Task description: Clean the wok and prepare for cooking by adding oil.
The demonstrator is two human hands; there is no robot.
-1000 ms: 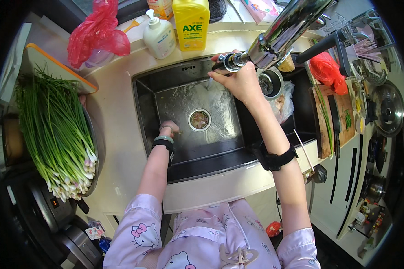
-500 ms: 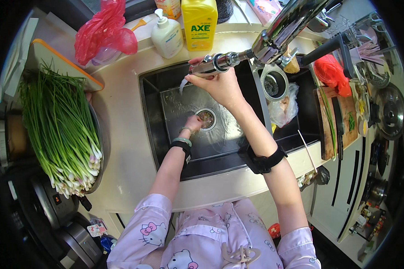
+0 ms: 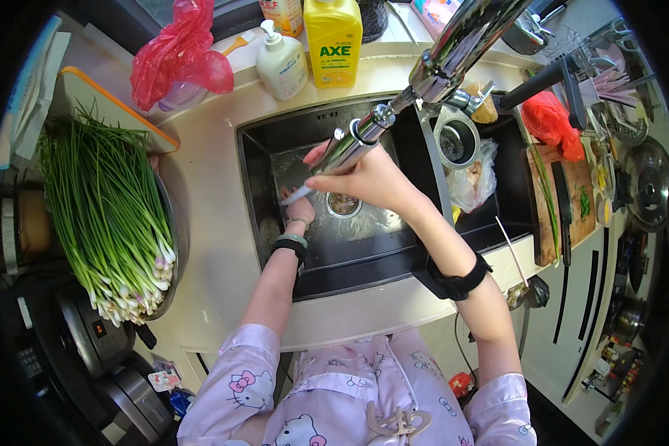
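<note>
Pale worktop (image 3: 208,223), dark sink (image 3: 349,260) inset. Right grip (image 3: 368,177): pinching chrome spray head (image 3: 346,154). Left grip (image 3: 301,209): beneath water stream (image 3: 296,195); closure cannot be told. Advisable: aim low, sweep toward drain (image 3: 343,204).

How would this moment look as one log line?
left hand: in sink, left of drain; right hand: holding faucet head; water: streaming toward left hand; scallions: left of sink
</note>
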